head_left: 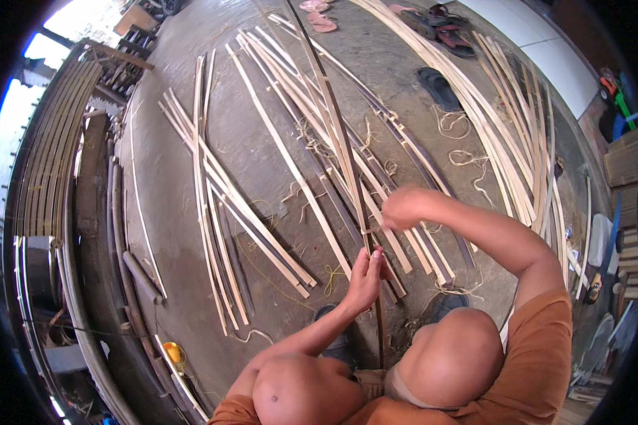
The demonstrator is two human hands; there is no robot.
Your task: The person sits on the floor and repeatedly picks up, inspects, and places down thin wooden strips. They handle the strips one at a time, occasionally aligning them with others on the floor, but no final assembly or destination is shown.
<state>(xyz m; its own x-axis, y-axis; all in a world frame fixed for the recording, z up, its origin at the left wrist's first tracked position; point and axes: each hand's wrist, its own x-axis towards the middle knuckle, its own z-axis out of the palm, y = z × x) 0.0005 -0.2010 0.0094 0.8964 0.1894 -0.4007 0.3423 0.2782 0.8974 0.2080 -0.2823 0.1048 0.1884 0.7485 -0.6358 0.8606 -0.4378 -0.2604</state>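
My left hand [366, 278] grips a long thin bamboo strip [333, 120] that runs from between my knees up and away across the floor. A pale binding is wrapped around the strip just above that hand. My right hand [402, 207] is closed in a fist a little higher and to the right, blurred, seemingly pulling a thin tie; what it holds is too small to see. Both knees fill the lower middle.
Many split bamboo strips [223, 205] lie spread over the concrete floor [170, 156], with a bigger bundle [503, 134] at right. Loose string scraps [468, 159] lie among them. Sandals [439, 86] sit at the far side. Curved bamboo poles [57, 163] are stacked at left.
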